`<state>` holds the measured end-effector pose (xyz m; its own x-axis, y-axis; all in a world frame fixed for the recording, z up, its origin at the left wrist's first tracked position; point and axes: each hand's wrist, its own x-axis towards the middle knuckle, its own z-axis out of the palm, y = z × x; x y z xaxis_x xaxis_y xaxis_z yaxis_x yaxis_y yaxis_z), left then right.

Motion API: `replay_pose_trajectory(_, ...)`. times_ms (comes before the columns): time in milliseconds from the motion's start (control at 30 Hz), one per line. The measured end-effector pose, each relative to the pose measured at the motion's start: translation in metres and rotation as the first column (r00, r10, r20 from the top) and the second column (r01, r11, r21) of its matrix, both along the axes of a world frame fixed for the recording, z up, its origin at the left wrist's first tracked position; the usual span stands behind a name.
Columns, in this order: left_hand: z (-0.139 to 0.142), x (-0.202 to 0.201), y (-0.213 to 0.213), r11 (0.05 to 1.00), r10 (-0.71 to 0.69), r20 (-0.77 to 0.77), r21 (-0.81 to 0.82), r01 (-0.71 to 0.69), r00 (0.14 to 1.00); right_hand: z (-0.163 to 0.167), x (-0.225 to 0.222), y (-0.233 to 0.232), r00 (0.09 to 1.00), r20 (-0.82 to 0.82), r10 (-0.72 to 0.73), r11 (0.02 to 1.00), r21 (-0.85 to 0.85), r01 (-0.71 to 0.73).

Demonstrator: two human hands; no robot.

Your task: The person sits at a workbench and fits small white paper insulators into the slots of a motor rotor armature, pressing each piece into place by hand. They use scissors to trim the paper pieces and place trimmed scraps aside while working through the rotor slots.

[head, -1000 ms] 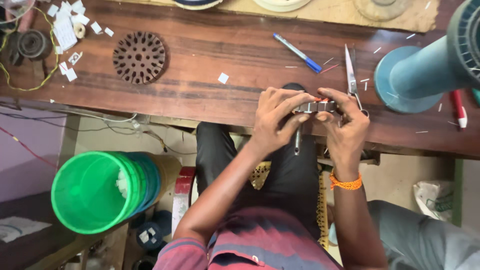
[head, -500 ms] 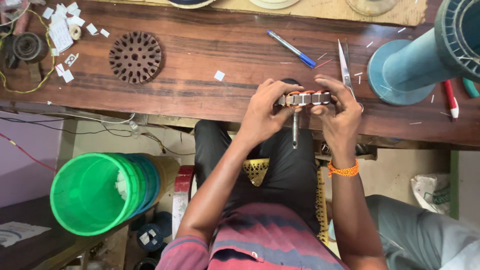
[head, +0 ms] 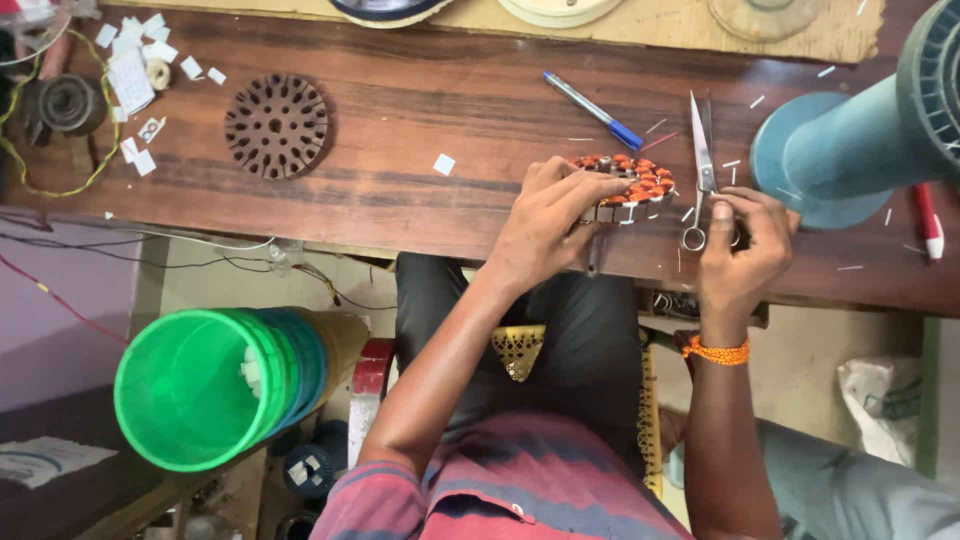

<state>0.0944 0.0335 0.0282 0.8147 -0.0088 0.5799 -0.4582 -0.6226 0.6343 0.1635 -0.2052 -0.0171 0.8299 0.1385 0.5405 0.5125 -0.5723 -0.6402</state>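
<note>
Stator (head: pixel 632 185) looked mostly wound with copper, left hand (head: pixel 548 222) gripping its rim on the bench (head: pixel 400 120); right hand (head: pixel 742 250) closed on scissors (head: pixel 702 165), trimming left.

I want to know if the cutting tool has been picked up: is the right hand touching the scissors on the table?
Touching. The head view shows the right hand with its fingertips on the handle loops of the scissors, whose blades lie flat on the wooden table.

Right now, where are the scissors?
The scissors lie on the wooden table, right of the wound stator, the right hand at their handles.
</note>
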Motion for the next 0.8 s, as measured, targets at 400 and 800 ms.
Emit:
replay_pose_trajectory(400, 0.01, -0.009, 0.017, 0.989, -0.061, -0.079, -0.137, 0.05, 0.995, -0.013, -0.008, -0.004, 0.998, 0.036, -0.042, 0.998, -0.036, 0.043)
replay_pose_trajectory(800, -0.04, -0.056, 0.108, 0.832, 0.536, -0.234, 0.309, -0.461, 0.811, -0.025, -0.005, -0.012, 0.998, 0.054, 0.008, 0.999, -0.031, -0.006)
